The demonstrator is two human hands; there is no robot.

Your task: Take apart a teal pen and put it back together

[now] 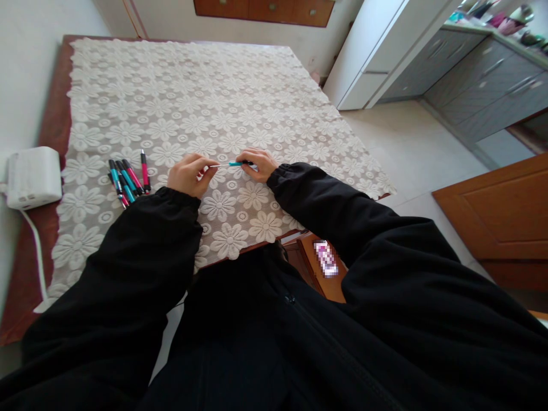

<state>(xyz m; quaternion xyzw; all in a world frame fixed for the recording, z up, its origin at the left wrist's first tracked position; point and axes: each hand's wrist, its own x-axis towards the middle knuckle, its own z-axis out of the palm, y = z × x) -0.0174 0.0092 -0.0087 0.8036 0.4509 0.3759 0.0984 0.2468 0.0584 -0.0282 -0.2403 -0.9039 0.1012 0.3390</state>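
Over the worktop's point(55, 131) near edge, I see my right hand point(258, 164) with its grip pinched on a teal pen point(235, 164), held level just above the lace cloth point(192, 97). My left hand point(187, 175) has its grip pressed on the thin pale end point(217, 166) jutting from that pen. A cluster of teal and pink pens point(127, 178) lies near the worktop's left edge, beside a white box point(32, 176) with a cable
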